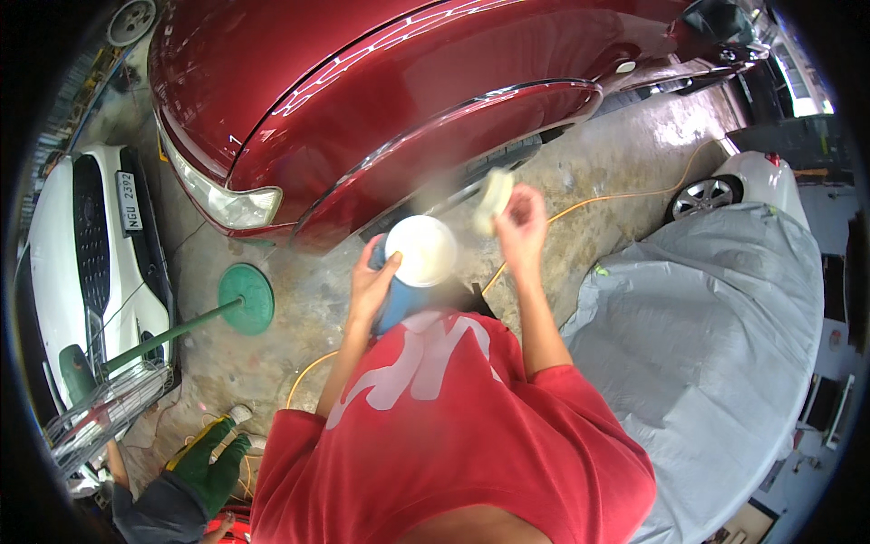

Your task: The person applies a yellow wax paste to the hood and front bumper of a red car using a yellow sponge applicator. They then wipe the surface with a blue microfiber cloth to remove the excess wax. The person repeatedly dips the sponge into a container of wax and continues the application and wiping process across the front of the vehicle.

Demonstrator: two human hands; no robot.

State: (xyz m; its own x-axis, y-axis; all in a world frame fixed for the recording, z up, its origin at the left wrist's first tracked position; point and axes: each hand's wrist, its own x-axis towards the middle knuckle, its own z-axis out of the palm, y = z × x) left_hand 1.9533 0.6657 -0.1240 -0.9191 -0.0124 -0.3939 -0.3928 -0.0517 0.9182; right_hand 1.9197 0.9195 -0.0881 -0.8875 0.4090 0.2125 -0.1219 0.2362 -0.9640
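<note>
My left hand [372, 283] grips a blue tub [396, 304] with a wide white open top [421, 251], held at chest height. My right hand [522, 223] is raised just to the right of the tub and pinches a pale yellowish pad [494, 199]. Both hands hover in front of the side of a dark red car [381, 82], close to its front wheel arch. My red shirt with white lettering [453, 426] fills the lower middle of the view.
A white car [82, 263] stands at the left, a car under a grey cover [707, 344] at the right. A green-based stand fan [245, 297] lies near the left. A yellow cable [616, 195] runs over the concrete floor. Another person [195, 476] crouches lower left.
</note>
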